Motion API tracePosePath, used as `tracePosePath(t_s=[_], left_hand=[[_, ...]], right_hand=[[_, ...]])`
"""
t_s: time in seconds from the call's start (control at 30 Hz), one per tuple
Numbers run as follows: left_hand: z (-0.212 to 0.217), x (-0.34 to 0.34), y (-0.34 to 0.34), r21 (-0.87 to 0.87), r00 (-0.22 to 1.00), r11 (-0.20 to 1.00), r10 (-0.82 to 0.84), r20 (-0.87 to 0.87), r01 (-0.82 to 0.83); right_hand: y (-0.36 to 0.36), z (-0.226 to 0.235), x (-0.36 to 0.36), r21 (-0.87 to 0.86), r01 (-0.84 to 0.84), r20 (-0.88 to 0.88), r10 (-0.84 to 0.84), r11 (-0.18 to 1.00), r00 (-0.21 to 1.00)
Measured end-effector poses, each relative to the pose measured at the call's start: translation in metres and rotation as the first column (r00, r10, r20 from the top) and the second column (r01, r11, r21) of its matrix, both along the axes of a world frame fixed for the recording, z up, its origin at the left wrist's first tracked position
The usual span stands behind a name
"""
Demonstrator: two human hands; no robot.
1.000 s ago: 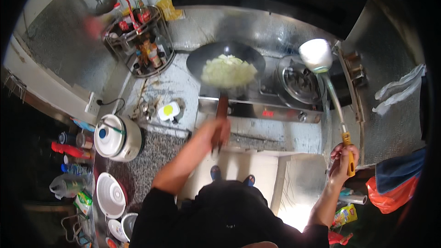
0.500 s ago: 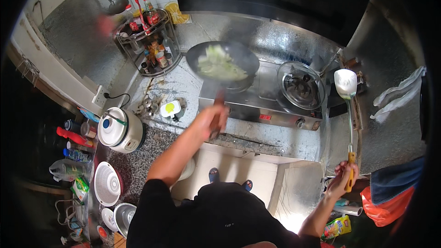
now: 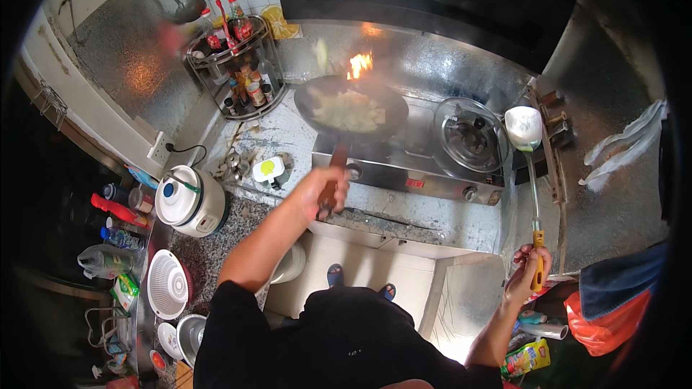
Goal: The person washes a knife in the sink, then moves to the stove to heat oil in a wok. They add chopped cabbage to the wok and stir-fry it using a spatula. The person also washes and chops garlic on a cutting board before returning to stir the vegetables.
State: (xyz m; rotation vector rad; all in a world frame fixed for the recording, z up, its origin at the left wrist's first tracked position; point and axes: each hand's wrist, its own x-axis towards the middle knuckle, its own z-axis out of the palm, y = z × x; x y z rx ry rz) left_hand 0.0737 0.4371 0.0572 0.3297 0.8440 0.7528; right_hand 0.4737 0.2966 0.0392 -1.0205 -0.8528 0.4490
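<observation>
My left hand point(image 3: 323, 194) is wrapped round the brown handle of a dark wok point(image 3: 308, 117) at the left part of the gas stove. Pale, greenish cut vegetables point(image 3: 353, 112) lie in the wok, blurred by motion. One pale piece point(image 3: 321, 52) is in the air beyond the far rim. An orange flame point(image 3: 360, 65) flares just behind the wok, with haze around it. Out to the right, my right hand point(image 3: 532, 272) grips the yellow handle of a metal wok spatula point(image 3: 523, 128), its broad head pointing up and away from the wok.
A glass lid point(image 3: 472, 135) covers the stove's right burner. Left of the wok stands a rack of bottles point(image 3: 241, 75), with a white container point(image 3: 268, 170) nearer me. A rice cooker point(image 3: 191, 202) and a white colander point(image 3: 168, 284) line the left counter. Plastic film hangs at right.
Flame has flared up behind the wok, and a vegetable piece has flown above its far rim. My left hand and the wok came slightly nearer. My right hand moved the spatula leftward.
</observation>
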Motion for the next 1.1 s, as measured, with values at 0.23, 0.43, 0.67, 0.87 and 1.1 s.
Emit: tracePosePath(t_s=[0.23,0.43,0.67,0.87,1.1], left_hand=[[0.013,0.004,0.028,0.178,0.997,0.984,0.042,-0.06,-0.031],[-0.021,0.002,-0.037,0.206,0.995,0.978,0.038,-0.097,-0.017],[0.003,0.009,0.001,0.316,0.997,0.949,0.035,-0.063,-0.014],[-0.032,0.006,-0.034,0.254,0.994,0.966,0.06,-0.089,-0.035],[-0.013,-0.003,0.001,0.331,0.987,0.944,0.057,-0.148,-0.005]], right_hand=[[0.002,-0.003,-0.012,-0.008,-0.035,0.019,0.035,0.999,0.999],[-0.016,-0.013,-0.015,-0.055,-0.04,0.002,0.04,0.998,0.999],[-0.011,-0.01,-0.014,-0.036,-0.026,0.046,0.028,0.999,0.999],[-0.008,-0.008,-0.019,-0.025,-0.039,0.068,0.04,0.999,0.997],[0.003,-0.017,-0.023,-0.08,-0.021,0.029,0.023,0.997,0.999]])
